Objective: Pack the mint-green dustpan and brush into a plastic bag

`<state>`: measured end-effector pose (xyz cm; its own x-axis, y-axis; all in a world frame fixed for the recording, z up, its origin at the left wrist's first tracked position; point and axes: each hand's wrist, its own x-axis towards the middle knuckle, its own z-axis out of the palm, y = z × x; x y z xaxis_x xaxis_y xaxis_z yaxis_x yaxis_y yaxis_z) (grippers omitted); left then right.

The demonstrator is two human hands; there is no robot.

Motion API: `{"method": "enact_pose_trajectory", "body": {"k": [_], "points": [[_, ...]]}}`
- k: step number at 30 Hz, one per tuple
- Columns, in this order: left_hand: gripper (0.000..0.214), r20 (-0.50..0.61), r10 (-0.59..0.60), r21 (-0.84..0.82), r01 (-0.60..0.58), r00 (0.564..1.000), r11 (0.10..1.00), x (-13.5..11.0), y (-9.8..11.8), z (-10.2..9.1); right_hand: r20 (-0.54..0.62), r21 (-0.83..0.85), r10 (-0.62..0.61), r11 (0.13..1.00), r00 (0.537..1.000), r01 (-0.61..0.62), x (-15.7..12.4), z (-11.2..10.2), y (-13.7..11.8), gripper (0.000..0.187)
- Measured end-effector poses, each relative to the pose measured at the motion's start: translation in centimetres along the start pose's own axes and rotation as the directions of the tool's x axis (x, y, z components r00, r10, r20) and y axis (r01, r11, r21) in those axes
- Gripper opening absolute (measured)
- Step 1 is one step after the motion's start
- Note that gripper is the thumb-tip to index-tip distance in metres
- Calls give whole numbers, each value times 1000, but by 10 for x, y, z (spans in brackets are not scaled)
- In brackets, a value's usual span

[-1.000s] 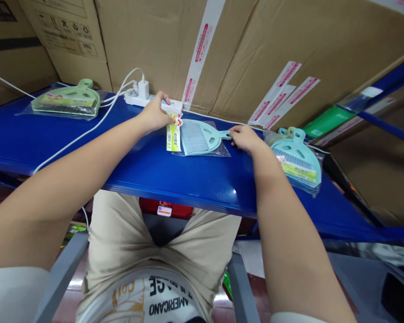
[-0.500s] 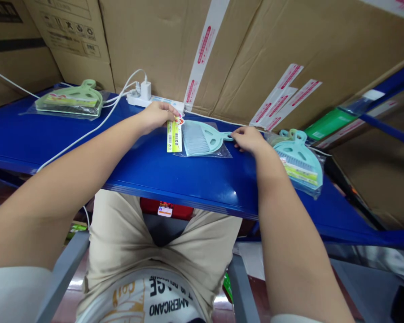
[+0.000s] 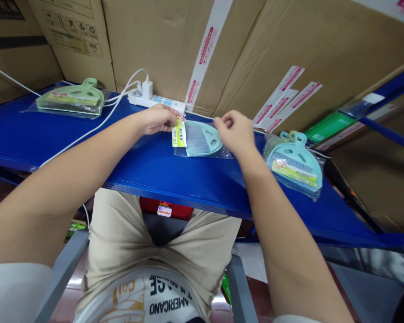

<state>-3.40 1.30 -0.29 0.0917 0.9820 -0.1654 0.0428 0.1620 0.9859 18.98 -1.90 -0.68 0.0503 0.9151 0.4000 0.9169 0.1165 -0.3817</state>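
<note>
Dustpan set [image 3: 202, 140], bagged, lies on the worktop [image 3: 148, 168] between both hands. It looks light and stiff under slippery film, so the handle end seems the best hold. Left hand [image 3: 158, 120] pinches its card [image 3: 179, 134]. Right hand [image 3: 234, 132] is over the handle, fingers curled, with its grip unclear. A power strip [image 3: 156, 101] sits just behind, and another set [image 3: 294, 163] lies right of the right hand.

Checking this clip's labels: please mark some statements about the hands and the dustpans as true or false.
1. The left hand grips the label of the middle dustpan. True.
2. The right hand lies flat on the table. False: it is raised above the table, with its fingers pinched.
3. A charger sits in the power strip. True.
4. The left dustpan is red. False: it is green.
</note>
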Motion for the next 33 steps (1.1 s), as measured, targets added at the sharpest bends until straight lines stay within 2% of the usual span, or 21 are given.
{"method": "enact_pose_trajectory", "body": {"k": [2, 4, 9, 17, 22, 30, 33], "points": [[36, 12, -2, 14, 2, 1000, 1000, -1, 1, -1, 123, -32, -106, 993, 987, 111, -5, 12, -26, 20], [35, 3, -4, 19, 4, 1000, 1000, -1, 1, -2, 216, -74, -163, 980, 963, 182, -7, 23, -47, 22], [34, 1, -22, 49, 22, 1000, 999, -1, 2, -6, 302, -132, -139, 974, 943, 186, -4, 35, -70, 21], [29, 67, -55, 43, 52, 996, 998, -7, 6, -7, 266, -221, -30, 971, 964, 91, -8, 26, -73, 14], [30, 155, -82, 32, 78, 984, 996, -6, 3, -10, 260, -103, 22, 995, 965, 5, -3, 22, -67, 14], [22, 358, -4, 31, -8, 934, 999, 14, -13, -8, 246, 79, -25, 997, 969, 6, 1, 24, -59, 23], [22, 375, -7, 70, -21, 927, 997, 16, -14, -7, 239, 121, -31, 993, 971, 2, -1, 23, -60, 25]]}}
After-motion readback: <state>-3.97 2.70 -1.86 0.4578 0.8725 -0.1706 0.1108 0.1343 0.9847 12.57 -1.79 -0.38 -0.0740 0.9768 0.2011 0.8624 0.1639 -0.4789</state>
